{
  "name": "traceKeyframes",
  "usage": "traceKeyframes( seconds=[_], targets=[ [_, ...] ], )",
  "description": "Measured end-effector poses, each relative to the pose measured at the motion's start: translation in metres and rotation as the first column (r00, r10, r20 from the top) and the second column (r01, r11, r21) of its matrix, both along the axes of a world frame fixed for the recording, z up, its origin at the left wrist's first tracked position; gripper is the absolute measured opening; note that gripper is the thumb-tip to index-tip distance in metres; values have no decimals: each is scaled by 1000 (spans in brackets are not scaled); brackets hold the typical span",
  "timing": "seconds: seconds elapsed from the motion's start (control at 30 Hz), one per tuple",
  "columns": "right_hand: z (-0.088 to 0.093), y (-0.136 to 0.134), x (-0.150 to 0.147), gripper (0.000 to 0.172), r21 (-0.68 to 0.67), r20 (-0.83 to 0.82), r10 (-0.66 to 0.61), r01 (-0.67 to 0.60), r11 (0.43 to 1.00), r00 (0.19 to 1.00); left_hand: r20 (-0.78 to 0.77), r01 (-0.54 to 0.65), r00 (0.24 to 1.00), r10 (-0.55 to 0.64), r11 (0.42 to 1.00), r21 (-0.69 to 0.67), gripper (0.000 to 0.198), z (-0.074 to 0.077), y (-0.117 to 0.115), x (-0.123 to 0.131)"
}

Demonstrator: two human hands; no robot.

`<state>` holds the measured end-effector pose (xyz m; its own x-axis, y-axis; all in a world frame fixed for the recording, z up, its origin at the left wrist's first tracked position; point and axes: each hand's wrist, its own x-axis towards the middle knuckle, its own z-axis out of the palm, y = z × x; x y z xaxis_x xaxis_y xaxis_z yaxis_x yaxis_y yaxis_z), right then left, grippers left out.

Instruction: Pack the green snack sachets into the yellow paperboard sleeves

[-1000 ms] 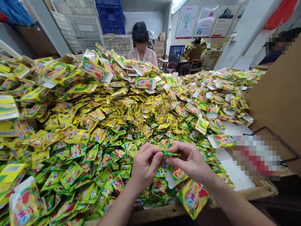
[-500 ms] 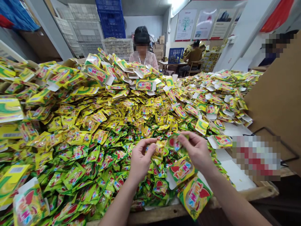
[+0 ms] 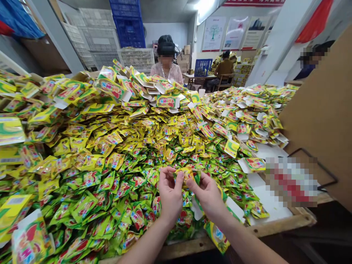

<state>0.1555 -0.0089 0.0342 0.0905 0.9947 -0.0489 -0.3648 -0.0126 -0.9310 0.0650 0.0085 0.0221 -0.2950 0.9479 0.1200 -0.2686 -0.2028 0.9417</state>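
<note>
Just above the pile, my left hand point(image 3: 171, 192) pinches a small yellow sachet point(image 3: 184, 171) between thumb and fingers. My right hand point(image 3: 208, 196) is closed against it, with a green sachet point(image 3: 197, 176) partly showing behind the yellow one. The two sachets overlap between my fingertips. Beneath my right wrist lies a printed fruit box point(image 3: 218, 236) reaching past the table's front edge, and another box with a white flap point(image 3: 197, 209) is mostly hidden by the hand. Green sachets point(image 3: 115, 198) surround both hands, with yellow sachets point(image 3: 154, 126) farther back.
Flat fruit boxes point(image 3: 110, 88) heap up at the back, with more at the right point(image 3: 255, 110). A large cardboard sheet point(image 3: 319, 121) and a black wire frame point(image 3: 327, 172) stand on the right. Across the pile sits a person point(image 3: 167, 68). The wooden table edge point(image 3: 286, 222) runs along the front.
My right hand has moved left with the green sachet, bringing it behind the yellow sachet in my left hand. The hands are now together. The view has shifted slightly.
</note>
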Motion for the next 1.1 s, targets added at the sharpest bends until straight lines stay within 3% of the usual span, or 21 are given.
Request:
traceKeyframes(
  seconds=[0.1,0.2,0.27,0.33,0.37,0.4,0.43,0.47,0.5,0.6,0.7,0.8,0.9,1.0,1.1],
  targets=[
    [-11,-8,-14,36,-17,-42,-164,163,986,986,118,-67,990,74,996,-62,38,-6,-2,15],
    [-22,-11,-26,34,-80,-120,-268,260,962,956,126,-115,984,129,988,-108,39,-11,-7,26],
    [-23,-9,-20,35,-95,-164,-285,273,957,944,40,-106,993,109,992,-69,35,-10,-8,28],
    [-19,-7,0,34,-73,-160,-304,296,952,939,-162,-4,987,10,999,37,25,-4,0,26],
    [-16,-7,15,33,-52,-142,-329,325,944,934,-342,81,939,-44,992,96,19,1,9,26],
    [-12,-6,31,31,-31,-116,-367,366,930,923,-530,186,844,-87,973,138,13,6,22,26],
    [-8,-7,47,30,-11,-95,-417,418,908,904,-734,278,674,-81,948,151,10,12,39,27],
    [-4,-9,63,29,7,-79,-467,469,883,881,-904,353,427,-25,925,141,11,18,60,30],
    [-1,-12,77,29,24,-66,-506,508,861,860,-940,391,342,-8,911,134,11,23,82,35],
    [5,-25,105,30,40,-47,-548,549,835,835,-976,423,217,36,897,127,21,34,142,61],
    [5,-38,121,32,8,-80,-594,597,802,800,-990,501,118,80,856,129,32,37,168,98],
    [4,-47,133,29,-44,-122,-690,691,722,713,-994,691,27,106,716,95,36,29,158,140],
    [6,-54,140,31,-39,-111,-708,709,704,697,-993,801,-61,104,598,14,35,15,143,177],
    [3,-61,145,33,37,-49,-712,714,700,701,-991,821,-115,75,568,-52,29,8,142,193],
    [-4,-64,156,33,88,110,-686,681,727,719,-996,815,-77,49,578,-35,22,17,149,182]
  ],
)
